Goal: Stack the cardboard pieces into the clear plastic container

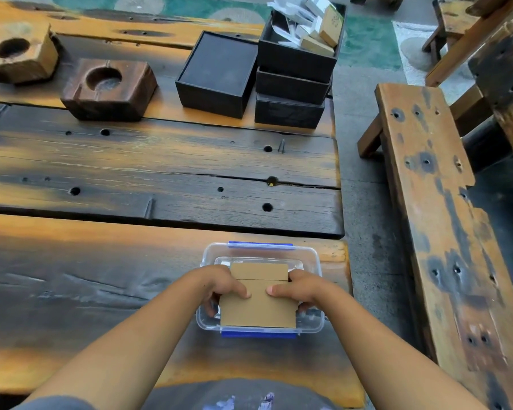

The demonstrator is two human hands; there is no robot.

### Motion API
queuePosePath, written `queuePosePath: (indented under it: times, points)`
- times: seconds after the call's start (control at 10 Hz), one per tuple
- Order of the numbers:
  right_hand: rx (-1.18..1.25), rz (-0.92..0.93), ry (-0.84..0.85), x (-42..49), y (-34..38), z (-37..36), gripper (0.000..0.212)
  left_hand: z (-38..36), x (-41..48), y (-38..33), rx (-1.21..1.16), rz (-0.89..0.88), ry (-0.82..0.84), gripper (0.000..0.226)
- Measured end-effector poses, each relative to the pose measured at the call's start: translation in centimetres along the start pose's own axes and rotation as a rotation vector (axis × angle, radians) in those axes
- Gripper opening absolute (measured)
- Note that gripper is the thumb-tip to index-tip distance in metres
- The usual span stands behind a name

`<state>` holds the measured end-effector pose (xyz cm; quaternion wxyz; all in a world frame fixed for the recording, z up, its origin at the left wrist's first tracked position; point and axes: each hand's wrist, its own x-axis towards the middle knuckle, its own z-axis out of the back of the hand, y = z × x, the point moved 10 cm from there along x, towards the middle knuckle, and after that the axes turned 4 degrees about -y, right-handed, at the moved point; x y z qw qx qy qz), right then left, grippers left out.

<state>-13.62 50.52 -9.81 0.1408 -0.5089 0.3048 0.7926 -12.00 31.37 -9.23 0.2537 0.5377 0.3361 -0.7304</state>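
While thumbs press on top, left hand (219,287) and right hand (301,290) fingers grip cardboard pieces (258,309) over the container (314,261).

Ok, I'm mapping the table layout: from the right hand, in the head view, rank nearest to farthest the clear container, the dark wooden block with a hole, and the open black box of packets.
1. Clear container, directly under the right hand.
2. Dark wooden block, far left.
3. Open black box of packets, at the far edge, atop the stack.

Two wooden blocks (18,51) with round hollows sit at the tabletop's (131,167) far left. Beside them stand black boxes (290,84) — the top one holds small cartons — while a wooden bench (436,208) runs along the right.
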Motion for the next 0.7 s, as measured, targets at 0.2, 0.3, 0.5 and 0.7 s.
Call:
queuePosePath:
  times: [0.2,0.3,0.5,0.7]
  points:
    - [0.126,-0.012,-0.132,-0.3,-0.6,0.1,0.066,-0.4,-0.9,0.4,-0.113,-0.041,-0.12,0.047]
    - [0.078,0.019,-0.217,-1.0,-0.7,0.2,0.07,-0.3,-2.0,0.4,-0.152,-0.111,-0.234,0.053]
    - [-0.083,0.151,-0.321,-3.7,-0.5,1.6,0.071,0.9,-5.2,1.9,-0.126,-0.256,-0.41,0.053]
    - [-0.161,0.273,-0.637,-9.6,2.3,4.1,0.044,3.9,-9.7,1.1,-0.115,-0.48,-0.591,0.018]
